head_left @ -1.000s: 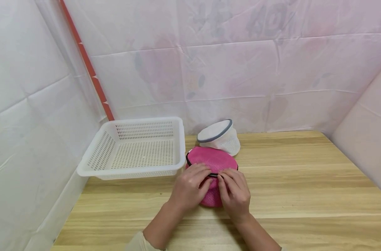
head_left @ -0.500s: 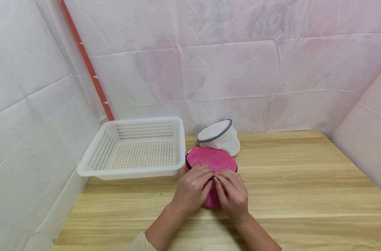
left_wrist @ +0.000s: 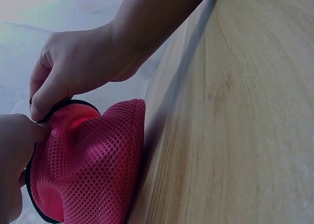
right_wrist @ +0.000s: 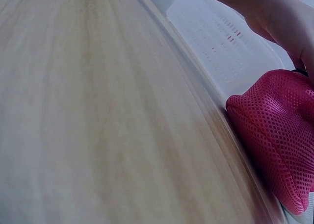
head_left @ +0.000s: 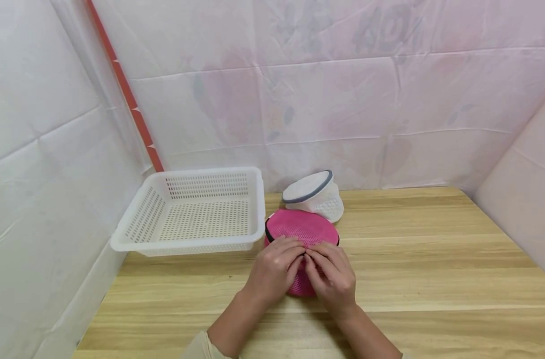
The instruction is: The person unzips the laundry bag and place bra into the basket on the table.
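Observation:
A pink mesh laundry bag (head_left: 301, 227) with black trim stands on the table, its round lid toward the back. My left hand (head_left: 272, 271) pinches the black edge at the front of that lid. Right beside it, my right hand (head_left: 337, 279) pinches the same edge, and the fingertips of both hands nearly meet. Fingers hide the pinched spot in the head view. From the left wrist, the pink mesh side (left_wrist: 93, 155) looks rumpled below the trim. Leaning behind the pink bag is a white mesh laundry bag (head_left: 322, 202) with a grey rim.
To the left of the bags stands a white perforated plastic basket (head_left: 187, 246). Wood-grain table (head_left: 434, 279) extends to the right and front. White sheeting (head_left: 201, 114) rises behind the table and on both sides, with a red strip (head_left: 133, 107) at the back left corner.
My hands have drawn together along the lid's edge, covering the stretch of black trim that showed between them a second ago. Over the last half second almost nothing has moved.

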Demonstrator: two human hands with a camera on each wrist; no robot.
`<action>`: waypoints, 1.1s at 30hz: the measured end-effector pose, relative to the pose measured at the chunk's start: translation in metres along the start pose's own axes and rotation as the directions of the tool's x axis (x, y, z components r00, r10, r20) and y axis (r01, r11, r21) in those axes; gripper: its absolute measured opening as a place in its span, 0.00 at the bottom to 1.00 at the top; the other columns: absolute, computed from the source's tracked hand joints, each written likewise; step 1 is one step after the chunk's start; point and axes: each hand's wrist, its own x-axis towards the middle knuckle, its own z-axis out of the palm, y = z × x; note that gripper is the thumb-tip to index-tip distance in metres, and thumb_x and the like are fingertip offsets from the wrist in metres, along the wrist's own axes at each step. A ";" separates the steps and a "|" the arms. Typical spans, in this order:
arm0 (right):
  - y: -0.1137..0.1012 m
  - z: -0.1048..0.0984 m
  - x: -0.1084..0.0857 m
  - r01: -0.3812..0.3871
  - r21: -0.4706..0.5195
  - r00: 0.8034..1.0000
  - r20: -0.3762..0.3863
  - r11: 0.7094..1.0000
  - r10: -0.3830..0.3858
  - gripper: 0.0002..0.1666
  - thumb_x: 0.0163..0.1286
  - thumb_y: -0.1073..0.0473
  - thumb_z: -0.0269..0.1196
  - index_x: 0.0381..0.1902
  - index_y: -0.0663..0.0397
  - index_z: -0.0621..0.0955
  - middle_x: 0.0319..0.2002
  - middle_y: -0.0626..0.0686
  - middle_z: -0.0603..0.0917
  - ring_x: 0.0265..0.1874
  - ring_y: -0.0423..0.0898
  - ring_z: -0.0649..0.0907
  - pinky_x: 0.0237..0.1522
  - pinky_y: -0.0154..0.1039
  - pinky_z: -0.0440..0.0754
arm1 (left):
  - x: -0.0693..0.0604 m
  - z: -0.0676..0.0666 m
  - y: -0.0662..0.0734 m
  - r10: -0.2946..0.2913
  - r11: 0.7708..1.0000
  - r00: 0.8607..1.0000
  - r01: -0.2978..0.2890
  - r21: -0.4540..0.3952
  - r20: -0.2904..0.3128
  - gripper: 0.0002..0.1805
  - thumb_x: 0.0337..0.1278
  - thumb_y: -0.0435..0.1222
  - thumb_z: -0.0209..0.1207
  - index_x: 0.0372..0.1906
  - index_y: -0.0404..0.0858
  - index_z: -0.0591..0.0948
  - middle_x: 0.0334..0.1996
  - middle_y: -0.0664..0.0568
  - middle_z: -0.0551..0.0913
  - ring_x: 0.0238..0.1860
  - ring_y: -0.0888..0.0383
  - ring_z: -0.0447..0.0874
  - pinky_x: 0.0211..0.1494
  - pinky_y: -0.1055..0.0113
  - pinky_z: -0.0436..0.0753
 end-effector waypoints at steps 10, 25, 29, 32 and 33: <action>0.002 0.000 -0.001 0.011 -0.008 1.000 -0.014 1.000 -0.011 0.15 0.67 0.65 0.62 0.25 0.72 0.85 0.27 0.63 0.84 0.29 0.58 0.81 0.48 0.38 0.81 | 0.001 -0.002 -0.002 -0.038 0.999 0.999 0.039 -0.029 0.037 0.07 0.56 0.33 0.67 0.40 0.40 0.88 0.41 0.53 0.89 0.48 0.61 0.86 0.62 0.62 0.79; -0.001 0.000 0.003 0.014 -0.021 1.000 -0.028 1.000 -0.014 0.16 0.67 0.65 0.62 0.23 0.73 0.84 0.26 0.63 0.84 0.28 0.58 0.81 0.46 0.38 0.81 | 0.000 -0.001 -0.004 -0.035 0.998 0.999 0.036 -0.045 0.029 0.06 0.54 0.33 0.69 0.39 0.40 0.89 0.41 0.53 0.89 0.48 0.60 0.87 0.61 0.61 0.80; -0.001 0.000 0.001 0.009 -0.023 1.000 -0.027 1.000 -0.009 0.16 0.67 0.65 0.62 0.23 0.72 0.84 0.26 0.63 0.84 0.28 0.58 0.81 0.47 0.39 0.81 | -0.001 -0.001 -0.004 -0.037 0.998 0.999 0.038 -0.047 0.031 0.07 0.54 0.33 0.69 0.39 0.40 0.89 0.41 0.53 0.89 0.48 0.60 0.87 0.61 0.61 0.80; -0.001 0.000 0.001 0.000 -0.023 1.000 -0.025 1.000 0.000 0.15 0.67 0.65 0.62 0.23 0.73 0.84 0.26 0.63 0.84 0.28 0.58 0.81 0.47 0.38 0.81 | -0.001 -0.001 -0.004 -0.037 0.998 0.999 0.038 -0.050 0.028 0.07 0.53 0.32 0.69 0.38 0.40 0.89 0.41 0.52 0.89 0.48 0.59 0.87 0.61 0.61 0.80; -0.001 0.000 0.001 -0.005 -0.023 1.000 -0.025 1.000 0.004 0.15 0.67 0.65 0.62 0.23 0.73 0.84 0.26 0.63 0.84 0.28 0.58 0.81 0.47 0.38 0.81 | -0.001 -0.001 -0.004 -0.037 0.998 0.999 0.038 -0.049 0.026 0.07 0.53 0.32 0.69 0.38 0.40 0.89 0.41 0.52 0.89 0.48 0.59 0.87 0.61 0.61 0.80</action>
